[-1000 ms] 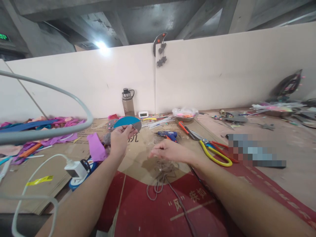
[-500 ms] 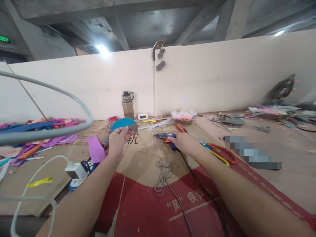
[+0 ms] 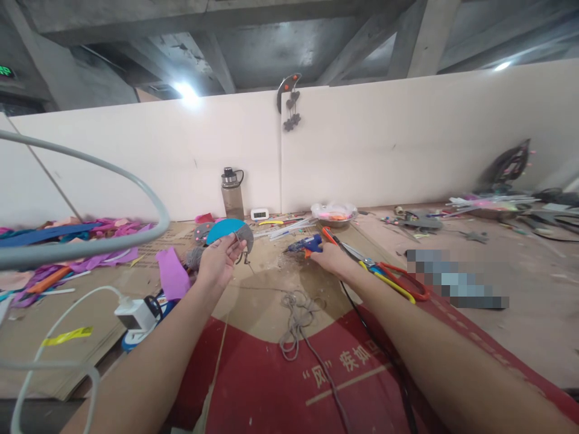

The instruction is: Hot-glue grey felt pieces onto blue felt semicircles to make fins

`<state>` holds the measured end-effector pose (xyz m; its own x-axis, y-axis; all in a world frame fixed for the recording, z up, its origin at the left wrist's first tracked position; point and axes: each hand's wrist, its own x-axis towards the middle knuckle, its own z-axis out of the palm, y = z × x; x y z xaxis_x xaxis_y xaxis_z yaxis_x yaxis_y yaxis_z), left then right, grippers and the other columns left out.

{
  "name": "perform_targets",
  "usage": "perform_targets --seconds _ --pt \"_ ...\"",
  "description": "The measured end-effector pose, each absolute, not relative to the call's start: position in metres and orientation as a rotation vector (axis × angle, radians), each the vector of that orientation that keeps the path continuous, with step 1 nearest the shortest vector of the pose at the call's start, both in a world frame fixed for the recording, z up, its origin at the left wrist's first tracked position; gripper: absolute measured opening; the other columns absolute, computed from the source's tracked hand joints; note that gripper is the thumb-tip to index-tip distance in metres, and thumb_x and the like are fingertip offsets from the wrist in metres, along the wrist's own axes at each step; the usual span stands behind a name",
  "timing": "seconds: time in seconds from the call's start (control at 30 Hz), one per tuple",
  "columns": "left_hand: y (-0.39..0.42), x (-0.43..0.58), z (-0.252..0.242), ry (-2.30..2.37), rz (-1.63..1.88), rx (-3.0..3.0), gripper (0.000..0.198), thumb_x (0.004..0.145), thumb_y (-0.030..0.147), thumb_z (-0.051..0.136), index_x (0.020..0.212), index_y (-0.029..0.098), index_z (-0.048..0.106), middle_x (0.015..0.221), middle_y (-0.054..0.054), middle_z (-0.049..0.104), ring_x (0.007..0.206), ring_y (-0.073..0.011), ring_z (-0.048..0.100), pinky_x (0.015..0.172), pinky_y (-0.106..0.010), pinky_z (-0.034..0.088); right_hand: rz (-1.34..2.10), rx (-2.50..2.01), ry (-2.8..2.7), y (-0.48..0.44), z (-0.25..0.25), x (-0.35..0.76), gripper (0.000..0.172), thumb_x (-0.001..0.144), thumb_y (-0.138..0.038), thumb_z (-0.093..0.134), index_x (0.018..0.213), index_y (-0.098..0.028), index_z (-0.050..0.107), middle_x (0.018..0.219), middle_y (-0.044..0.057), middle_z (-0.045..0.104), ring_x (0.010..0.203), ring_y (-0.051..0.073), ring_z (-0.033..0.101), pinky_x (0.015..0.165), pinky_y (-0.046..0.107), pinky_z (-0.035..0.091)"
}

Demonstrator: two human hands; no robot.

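Note:
My left hand (image 3: 218, 263) is closed on a blue and grey crescent-shaped felt piece (image 3: 227, 231), held up a little above the cardboard. A short cord dangles from that piece. My right hand (image 3: 332, 259) is wrapped round the handle of a blue glue gun (image 3: 306, 244), whose nozzle points left over the cardboard. The gun's black cable (image 3: 362, 328) runs back along my right forearm. A loose tangle of grey cord (image 3: 295, 314) lies on the cardboard between my arms.
Red and yellow scissors (image 3: 391, 279) lie right of the glue gun. A water bottle (image 3: 229, 193), a small timer (image 3: 259, 214) and a bowl (image 3: 335, 214) stand by the white wall. Coloured felt scraps (image 3: 67, 247) pile at the left, beside a white charger (image 3: 132, 313).
My right hand went from hovering over the grey cord to the glue gun, gripped it and lifted its nose slightly. My left hand kept holding the crescent piece.

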<state>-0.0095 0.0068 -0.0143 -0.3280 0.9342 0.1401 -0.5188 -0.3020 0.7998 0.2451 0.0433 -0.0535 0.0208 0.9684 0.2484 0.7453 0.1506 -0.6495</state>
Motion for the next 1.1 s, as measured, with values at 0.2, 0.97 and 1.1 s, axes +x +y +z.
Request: perform_targets --seconds 0.2,0.97,1.1 --pt "0.005 -0.009 -0.015 0.861 1.728 0.787 0.012 0.068 0.013 0.069 0.069 0.011 0.058 0.07 -0.006 0.067 0.065 -0.0139 0.066 0.068 -0.029 0.057 0.835 -1.198 -1.445 0.022 -0.027 0.229 0.029 0.076 -0.023 0.046 0.105 -0.021 0.05 0.093 0.005 0.063 0.07 0.015 0.061 0.057 0.026 0.051" --pt "-0.001 0.004 -0.021 1.005 1.747 1.084 0.024 0.061 0.029 0.075 0.07 0.011 0.062 0.064 -0.002 0.064 0.063 -0.0124 0.065 0.076 -0.031 0.054 0.371 -0.965 -1.926 -0.031 -0.015 0.199 0.026 0.087 -0.03 0.046 0.109 -0.019 0.049 0.106 0.009 0.062 0.096 0.023 0.057 0.083 0.035 0.044" --pt "0.0 0.004 -0.022 1.033 1.748 1.125 0.023 0.063 0.031 0.074 0.069 0.012 0.063 0.064 -0.003 0.066 0.063 -0.0149 0.066 0.075 -0.033 0.055 0.346 -0.962 -1.944 -0.031 -0.016 0.199 0.028 0.087 -0.03 0.044 0.112 -0.019 0.049 0.107 0.009 0.062 0.095 0.022 0.057 0.081 0.034 0.045"
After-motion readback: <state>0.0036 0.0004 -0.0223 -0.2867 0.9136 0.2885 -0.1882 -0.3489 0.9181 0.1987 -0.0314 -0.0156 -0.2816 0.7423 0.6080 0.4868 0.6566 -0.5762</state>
